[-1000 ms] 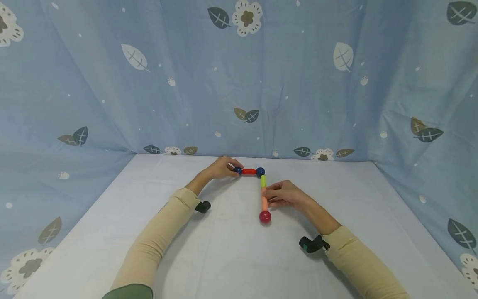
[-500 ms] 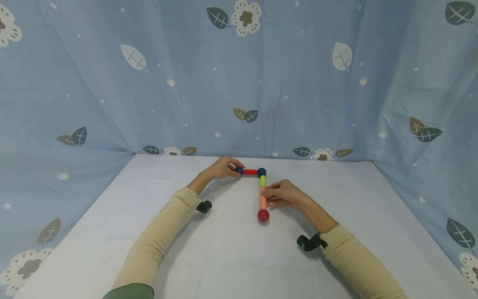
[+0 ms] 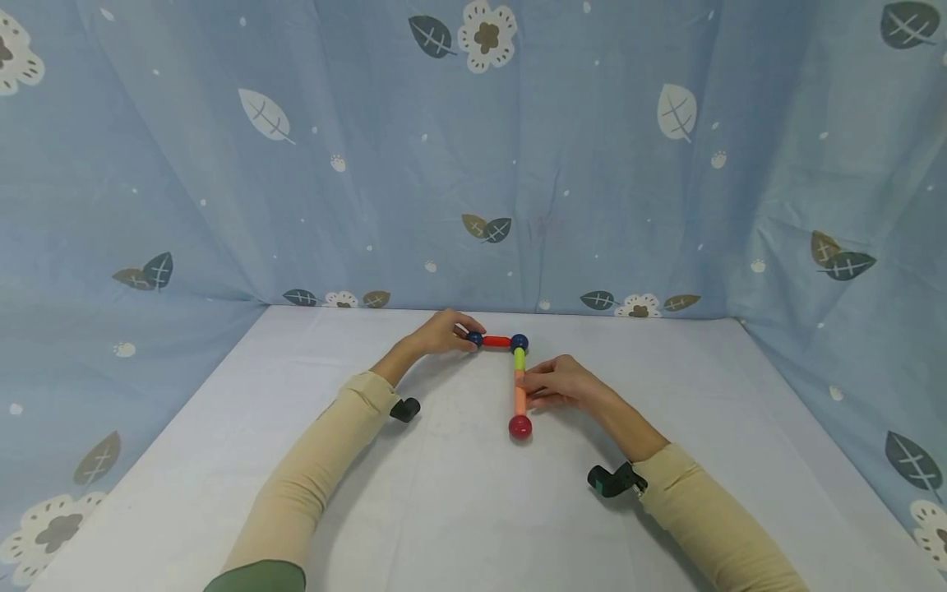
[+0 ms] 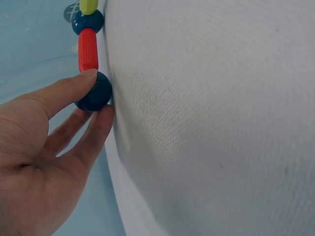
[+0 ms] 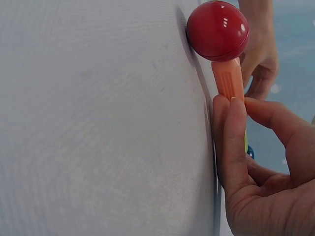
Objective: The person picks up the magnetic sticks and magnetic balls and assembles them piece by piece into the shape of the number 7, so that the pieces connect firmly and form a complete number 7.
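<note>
My left hand (image 3: 442,333) pinches a dark blue ball (image 4: 94,93) between thumb and fingers. From that ball a short red rod (image 3: 496,341) runs right to a second blue ball (image 3: 519,343). A yellow-green rod (image 3: 519,358) joins the second ball and leads toward me into an orange rod (image 5: 227,78). My right hand (image 3: 565,383) grips the orange rod from the right side with thumb and fingertips. At the near end of the orange rod sits a larger red ball (image 3: 520,427). Together the joined pieces make an L shape.
A white cloth covers the table (image 3: 459,510). Behind it hangs a blue curtain (image 3: 370,164) printed with leaves and flowers. Black wrist cameras (image 3: 616,480) stick out from both sleeves, close over the cloth.
The red ball end has swung slightly left, and the far blue ball has shifted a little right. Both hands keep their hold on the joined pieces.
</note>
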A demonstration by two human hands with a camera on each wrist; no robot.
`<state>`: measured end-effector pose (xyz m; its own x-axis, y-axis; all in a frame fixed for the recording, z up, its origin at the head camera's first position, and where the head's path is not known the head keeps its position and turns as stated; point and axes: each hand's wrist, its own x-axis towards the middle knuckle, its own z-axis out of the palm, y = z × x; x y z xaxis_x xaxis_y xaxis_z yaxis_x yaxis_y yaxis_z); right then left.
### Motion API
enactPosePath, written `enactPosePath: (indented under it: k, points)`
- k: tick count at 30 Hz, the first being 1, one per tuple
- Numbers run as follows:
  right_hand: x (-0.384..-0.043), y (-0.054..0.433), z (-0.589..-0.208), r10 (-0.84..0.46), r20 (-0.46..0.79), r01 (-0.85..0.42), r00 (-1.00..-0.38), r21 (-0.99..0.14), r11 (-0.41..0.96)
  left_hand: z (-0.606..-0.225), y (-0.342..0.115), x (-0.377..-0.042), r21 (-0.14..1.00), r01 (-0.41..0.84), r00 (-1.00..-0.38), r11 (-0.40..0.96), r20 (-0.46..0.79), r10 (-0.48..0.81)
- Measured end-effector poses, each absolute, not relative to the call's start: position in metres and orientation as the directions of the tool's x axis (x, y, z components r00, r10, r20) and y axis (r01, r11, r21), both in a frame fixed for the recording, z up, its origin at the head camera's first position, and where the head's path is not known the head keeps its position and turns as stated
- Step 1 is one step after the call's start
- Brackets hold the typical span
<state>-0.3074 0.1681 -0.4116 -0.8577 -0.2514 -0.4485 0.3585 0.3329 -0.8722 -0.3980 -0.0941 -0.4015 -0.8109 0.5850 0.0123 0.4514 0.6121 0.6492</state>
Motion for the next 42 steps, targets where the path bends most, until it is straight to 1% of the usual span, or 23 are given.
enactPosePath:
  k: [10, 22, 29, 38, 42]
  points:
    - [-0.303, 0.168, -0.41, -0.232, -0.418, 0.326, -0.878, -0.878, 0.35, -0.404, -0.087, -0.399, 0.647, 0.455, -0.808, 0.612, 0.01, 0.59]
    - [-0.302, 0.167, -0.408, -0.218, -0.427, 0.342, -0.877, -0.876, 0.341, -0.403, -0.084, -0.399, 0.645, 0.451, -0.812, 0.617, 0.01, 0.584]
    - [-0.302, 0.167, -0.41, -0.207, -0.432, 0.359, -0.878, -0.879, 0.313, -0.402, -0.081, -0.398, 0.65, 0.445, -0.814, 0.616, 0.008, 0.581]
    - [-0.302, 0.169, -0.412, -0.238, -0.403, 0.33, -0.884, -0.897, 0.293, -0.404, -0.083, -0.399, 0.636, 0.459, -0.813, 0.62, 0.02, 0.582]
    - [-0.301, 0.169, -0.41, -0.241, -0.404, 0.325, -0.882, -0.894, 0.308, -0.404, -0.087, -0.396, 0.629, 0.457, -0.82, 0.629, 0.024, 0.572]
